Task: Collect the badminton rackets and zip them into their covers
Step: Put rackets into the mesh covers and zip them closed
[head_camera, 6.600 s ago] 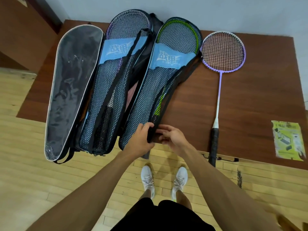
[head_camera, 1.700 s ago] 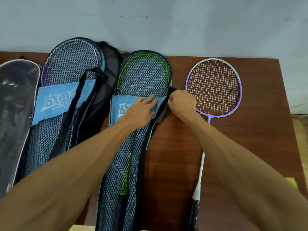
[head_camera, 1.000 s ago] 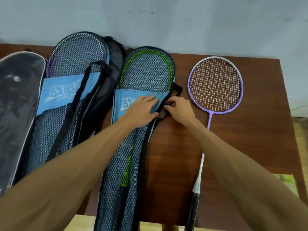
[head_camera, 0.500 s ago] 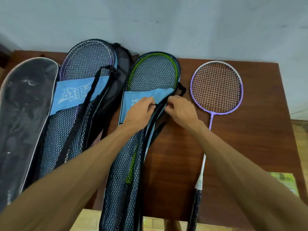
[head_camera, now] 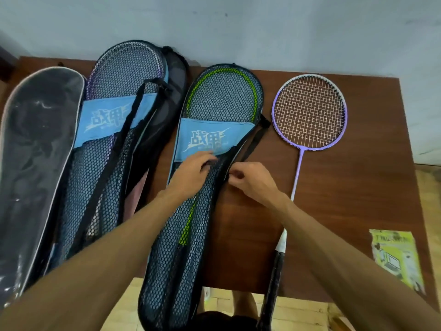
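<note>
Fingers (head_camera: 235, 174) of the right hand (head_camera: 253, 181) pinch something at the side edge of the mesh cover (head_camera: 171, 259), too small to make out, while those of the left hand (head_camera: 191, 174) curl into the netting just below its blue band, clutching it. That cover lies lengthwise on the brown counter (head_camera: 358, 187) with the green racket (head_camera: 189, 220) inside. A bare purple racket (head_camera: 310, 113) lies just to its right, a second mesh cover (head_camera: 114, 144) holding a purple-framed racket to its left, a dark cover (head_camera: 35, 163) beyond that, and a yellow-green leaflet (head_camera: 396, 256) near the counter's right edge.
</note>
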Motion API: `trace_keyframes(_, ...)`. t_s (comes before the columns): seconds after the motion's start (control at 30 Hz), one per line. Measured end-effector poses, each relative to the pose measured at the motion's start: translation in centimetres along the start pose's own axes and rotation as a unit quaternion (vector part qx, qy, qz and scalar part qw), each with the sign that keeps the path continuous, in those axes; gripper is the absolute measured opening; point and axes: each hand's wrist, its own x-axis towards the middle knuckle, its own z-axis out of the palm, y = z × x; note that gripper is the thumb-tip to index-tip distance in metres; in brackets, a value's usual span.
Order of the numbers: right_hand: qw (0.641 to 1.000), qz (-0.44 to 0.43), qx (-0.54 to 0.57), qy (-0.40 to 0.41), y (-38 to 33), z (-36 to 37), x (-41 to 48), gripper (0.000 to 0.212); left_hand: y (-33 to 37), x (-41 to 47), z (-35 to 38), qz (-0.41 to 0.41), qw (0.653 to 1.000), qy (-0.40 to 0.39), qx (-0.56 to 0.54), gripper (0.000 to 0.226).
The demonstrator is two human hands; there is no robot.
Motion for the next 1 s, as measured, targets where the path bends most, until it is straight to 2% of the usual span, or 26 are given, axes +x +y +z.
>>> trace_keyframes(0.1,0.998,0.021,0.052,0.014,0.0,0.5,0.0,0.016,-1.4,-4.3,0.4,0.004,0.995,-0.062,0.084,0.044)
trace_keyframes(0.23,0.993,0.053,0.108,0.015,-0.3,1.3,-0.5,0.008,-2.6,-6.3,1.4,0.033,0.964,-0.141,0.225,0.062)
trace_keyframes(0.4,0.999,0.039,0.010,-0.028,-0.6,2.3,-3.0,0.012,-3.6,-6.1,1.8,0.059,0.937,-0.125,0.320,0.067)
trace_keyframes(0.47,0.999,0.020,-0.018,-0.045,-1.0,3.2,-5.1,0.009,-3.8,-5.9,1.5,0.069,0.935,-0.123,0.326,0.067)
trace_keyframes(0.63,0.999,0.026,-0.023,0.032,-2.6,4.6,-7.6,0.009,-4.3,-5.6,1.6,0.079,0.937,-0.115,0.320,0.066)
trace_keyframes(0.77,0.989,0.104,0.027,0.101,-3.8,5.1,-7.3,0.010,-4.1,-6.2,2.1,0.095,0.945,-0.093,0.299,0.064)
trace_keyframes(0.87,0.969,0.166,0.082,0.161,-4.1,5.6,-7.3,0.007,-4.7,-7.0,2.8,0.179,0.933,-0.047,0.307,0.069)
trace_keyframes(0.93,0.955,0.188,0.137,0.183,-4.3,5.7,-7.1,0.008,-5.2,-7.1,3.3,0.237,0.930,-0.052,0.278,0.071)
trace_keyframes(1.0,0.945,0.206,0.169,0.189,-4.4,5.8,-7.0,0.009,-5.3,-7.1,3.7,0.233,0.940,-0.073,0.239,0.063)
